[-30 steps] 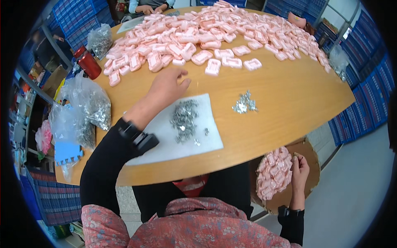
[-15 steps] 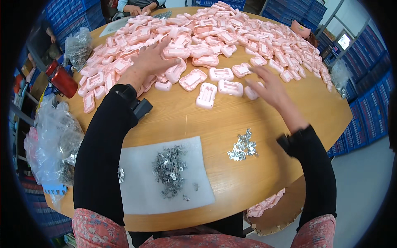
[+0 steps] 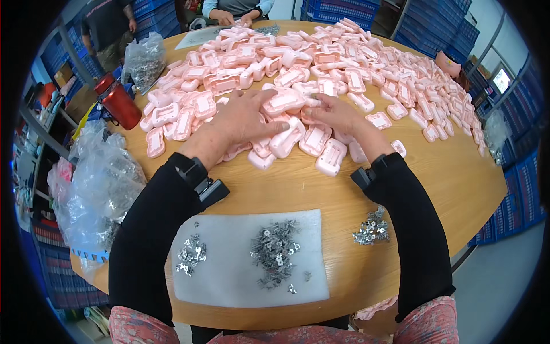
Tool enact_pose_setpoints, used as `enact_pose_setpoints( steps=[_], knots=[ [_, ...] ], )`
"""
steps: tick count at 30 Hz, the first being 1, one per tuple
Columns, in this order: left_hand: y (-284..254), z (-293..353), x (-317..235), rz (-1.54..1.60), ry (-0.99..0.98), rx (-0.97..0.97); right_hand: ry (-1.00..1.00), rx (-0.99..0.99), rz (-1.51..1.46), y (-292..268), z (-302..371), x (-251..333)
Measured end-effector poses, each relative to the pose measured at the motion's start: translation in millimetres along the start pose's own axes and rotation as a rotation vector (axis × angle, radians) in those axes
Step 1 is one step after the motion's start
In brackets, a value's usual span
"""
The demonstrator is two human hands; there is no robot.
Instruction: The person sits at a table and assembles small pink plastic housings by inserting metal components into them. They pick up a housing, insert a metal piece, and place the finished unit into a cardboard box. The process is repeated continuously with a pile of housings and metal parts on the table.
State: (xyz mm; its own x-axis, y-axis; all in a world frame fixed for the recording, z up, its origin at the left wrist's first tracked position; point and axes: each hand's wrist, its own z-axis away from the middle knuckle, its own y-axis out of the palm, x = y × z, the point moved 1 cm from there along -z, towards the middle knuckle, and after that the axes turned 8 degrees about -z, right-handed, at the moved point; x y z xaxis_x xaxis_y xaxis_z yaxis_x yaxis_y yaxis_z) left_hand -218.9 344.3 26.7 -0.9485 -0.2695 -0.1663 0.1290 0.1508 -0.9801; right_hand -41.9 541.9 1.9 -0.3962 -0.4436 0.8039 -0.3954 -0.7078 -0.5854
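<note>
Both hands reach into a big heap of pink plastic casings (image 3: 246, 54) on the table. My left hand (image 3: 243, 117) lies over the near side of the heap, its fingers apart and its thumb stretched over a casing (image 3: 286, 139). Facing it, my right hand (image 3: 344, 119) has bent fingers closed about the end of a pink casing; some fingertips are hidden among the parts. Between the hands a casing (image 3: 285, 101) rests on top of others. One casing with open slots (image 3: 331, 157) lies at the heap's near edge, below my right hand.
A white foam sheet (image 3: 223, 286) bears small metal clips (image 3: 275, 252) in two piles. More clips (image 3: 372, 227) lie on the wood at right. Plastic bags (image 3: 103, 183) and a red flask (image 3: 117, 103) stand at left. Another person's hands (image 3: 235, 18) work across the table.
My right hand has moved left to the heap, bringing loose casings in against it. My left hand has shifted nearer. The whole view has turned a little to the left.
</note>
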Motion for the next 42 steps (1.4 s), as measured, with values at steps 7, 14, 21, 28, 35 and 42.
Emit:
enact_pose_setpoints(
  steps=[7,14,21,28,35,42],
  knots=[
    [-15,73,-4,-0.028,0.086,-0.068,-0.265,-0.108,0.149,5,51,1],
    [-21,113,-14,-0.018,0.091,-0.131,0.260,-0.518,0.728,-102,131,-91],
    [-26,127,-40,-0.189,0.061,-0.207,0.223,-0.337,0.426,-50,147,-72],
    [-29,145,-58,-0.181,0.173,-0.293,0.244,-0.298,0.390,-39,127,-68],
    [-51,187,-56,-0.116,0.205,-0.313,-0.001,-0.503,0.024,-72,150,-90],
    [-91,266,-37,0.124,0.289,-0.414,-0.102,-0.536,-0.197,-77,243,17]
  ],
)
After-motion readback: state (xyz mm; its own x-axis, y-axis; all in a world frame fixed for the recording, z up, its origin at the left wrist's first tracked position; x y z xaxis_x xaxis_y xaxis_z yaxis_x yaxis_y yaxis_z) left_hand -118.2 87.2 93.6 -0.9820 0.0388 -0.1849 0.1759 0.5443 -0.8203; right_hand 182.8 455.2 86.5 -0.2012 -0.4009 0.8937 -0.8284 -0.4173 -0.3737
